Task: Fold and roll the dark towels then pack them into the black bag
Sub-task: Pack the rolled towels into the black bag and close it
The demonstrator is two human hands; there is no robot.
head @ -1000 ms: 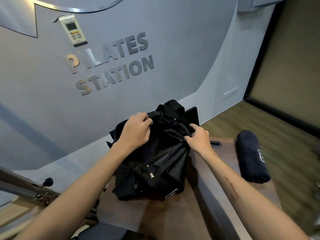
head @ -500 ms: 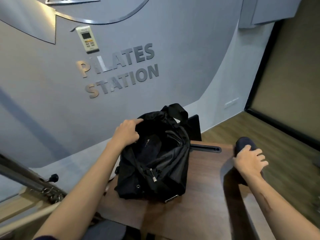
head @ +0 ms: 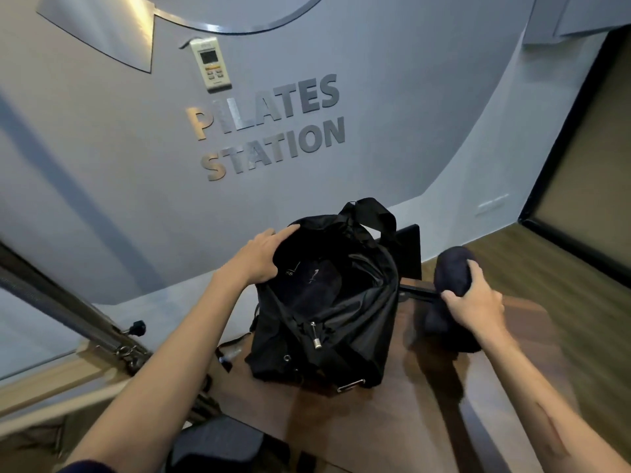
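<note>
The black bag (head: 345, 339) stands on the brown wooden table (head: 403, 414) with its mouth pulled wide. My left hand (head: 261, 256) grips the bag's left rim and holds it apart. Inside the bag lies a dark towel (head: 314, 285) with a small light mark on it. My right hand (head: 476, 302) grips a rolled dark towel (head: 452, 271) just right of the bag, lifted at its far end above the table.
A grey wall (head: 136, 165) with metal lettering and a white remote holder (head: 211, 63) rises right behind the table. A metal frame rail (head: 68, 308) runs at the left. Wood floor (head: 563, 278) lies beyond the table's right edge.
My right hand left the bag's rim, reached to the rolled towel at the right, gripped it and brought it toward the bag. My left hand kept hold of the bag's rim.
</note>
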